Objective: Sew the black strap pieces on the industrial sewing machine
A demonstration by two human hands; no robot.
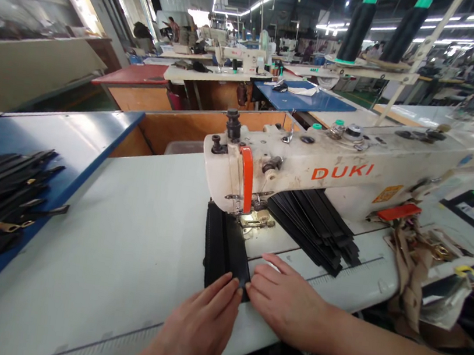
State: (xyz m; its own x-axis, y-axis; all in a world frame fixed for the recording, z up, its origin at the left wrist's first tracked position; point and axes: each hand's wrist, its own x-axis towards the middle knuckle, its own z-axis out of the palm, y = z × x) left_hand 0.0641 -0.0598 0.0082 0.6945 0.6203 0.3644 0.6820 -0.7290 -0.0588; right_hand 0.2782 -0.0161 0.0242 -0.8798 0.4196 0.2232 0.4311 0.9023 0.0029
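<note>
A flat black leather-like piece (pixel 229 250) lies lengthwise on the white sewing table, its far end at the needle area of a sewing machine (pixel 344 169). My left hand (pixel 202 325) has its fingers together on the piece's near end, the thumb tucked close. My right hand (pixel 283 301) grips the near right edge, thumb and fingertips meeting the material next to the left fingertips. Beneath the machine arm, just right of the needle, rests a fanned stack of black strips (pixel 313 226). The presser foot is partly hidden behind the orange guard (pixel 246 179).
Black zippered pieces (pixel 17 199) are piled on a blue-edged table (pixel 98 128) at left. Tan straps (pixel 415 273) and plastic crowd the right side. Two black thread cones (pixel 358 30) stand above the machine. Other sewing stations and people are farther back.
</note>
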